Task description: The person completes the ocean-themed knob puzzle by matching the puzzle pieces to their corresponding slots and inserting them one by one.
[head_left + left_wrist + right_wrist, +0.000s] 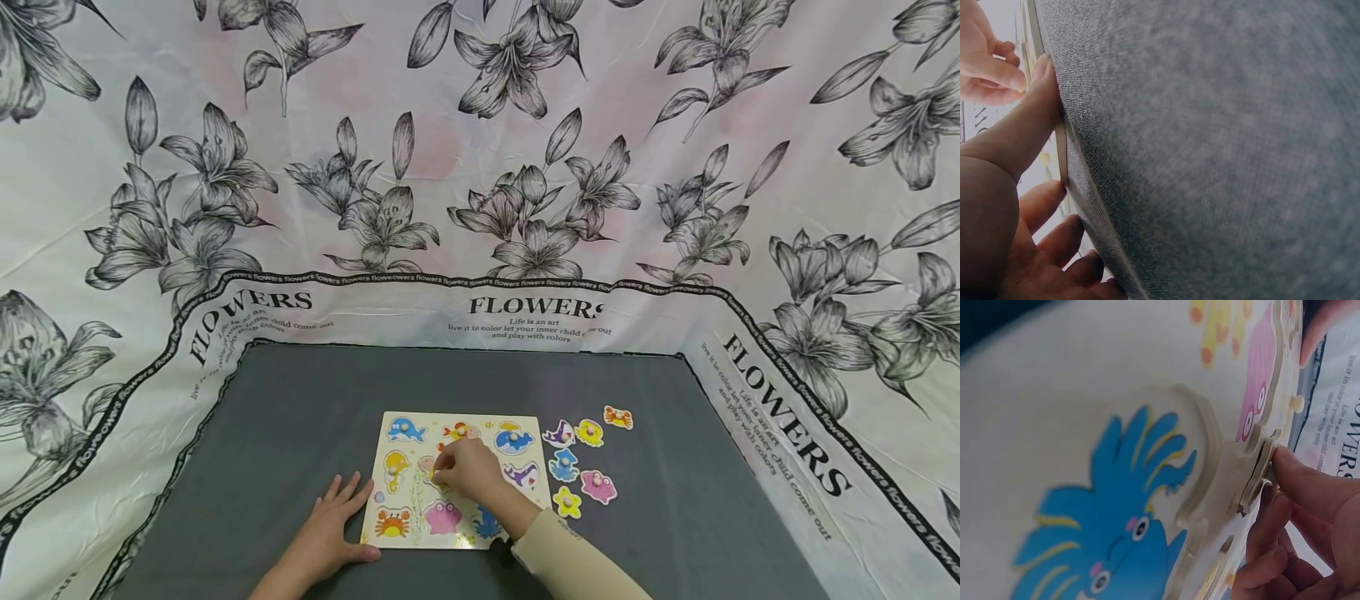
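Observation:
A pale wooden peg puzzle board [416,537] lies on the dark grey tabletop. My left hand [322,525] rests at its left edge, fingers spread, thumb by the near corner. Over the board's middle, my right hand [468,471] pinches a small wooden puzzle piece [1259,475] between thumb and fingers, low against the board; its picture is mostly hidden. Knobbed pieces sit in the board, among them a blue whale [405,429] and a yellow seahorse [395,471]. The printed pink recess [443,517] and blue recess [1138,531] show without pieces.
Right of the board lie several loose knobbed pieces, including a crab [618,417], a pink piece [597,487], a blue piece [564,465] and a yellow star [567,502]. A white flower-printed cloth [525,325] borders the grey surface [300,400].

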Action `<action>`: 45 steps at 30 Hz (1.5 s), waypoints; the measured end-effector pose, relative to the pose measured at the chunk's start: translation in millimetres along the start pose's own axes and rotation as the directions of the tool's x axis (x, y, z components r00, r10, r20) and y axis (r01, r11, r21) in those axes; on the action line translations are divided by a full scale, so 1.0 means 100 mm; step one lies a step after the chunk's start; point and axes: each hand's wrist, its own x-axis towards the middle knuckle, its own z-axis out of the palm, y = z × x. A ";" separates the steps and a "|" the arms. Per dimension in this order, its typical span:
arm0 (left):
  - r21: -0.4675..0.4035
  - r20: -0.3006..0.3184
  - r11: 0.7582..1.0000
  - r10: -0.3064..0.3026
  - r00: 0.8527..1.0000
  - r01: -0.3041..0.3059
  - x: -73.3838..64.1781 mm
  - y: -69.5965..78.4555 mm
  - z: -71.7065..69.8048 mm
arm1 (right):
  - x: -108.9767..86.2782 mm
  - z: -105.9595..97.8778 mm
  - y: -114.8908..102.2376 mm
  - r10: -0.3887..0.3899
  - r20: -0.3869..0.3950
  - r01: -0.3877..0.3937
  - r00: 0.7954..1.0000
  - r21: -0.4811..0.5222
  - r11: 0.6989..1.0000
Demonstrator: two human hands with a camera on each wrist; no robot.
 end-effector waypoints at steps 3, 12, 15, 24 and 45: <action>0.000 0.001 1.000 0.004 1.000 -0.004 0.01 0.00 0.01 | -0.01 0.00 0.00 0.004 -0.004 -0.004 1.000 -0.017 1.000; 0.002 0.004 1.000 0.004 1.000 -0.004 0.02 0.01 0.00 | 0.01 0.01 -0.01 -0.013 -0.002 0.013 1.000 -0.082 0.997; -0.001 0.012 1.000 0.004 1.000 -0.004 0.01 0.01 0.00 | -0.01 0.01 -0.01 -0.029 0.015 0.031 0.999 -0.100 0.995; -0.013 0.020 1.000 0.003 1.000 -0.003 0.02 0.01 0.03 | -0.12 -0.25 -0.01 -0.068 -0.031 0.065 0.997 -0.078 0.995; 0.009 0.018 1.000 0.009 1.000 -0.009 0.02 0.04 0.01 | -0.29 -0.97 0.53 -0.006 -0.227 0.023 0.974 0.074 0.997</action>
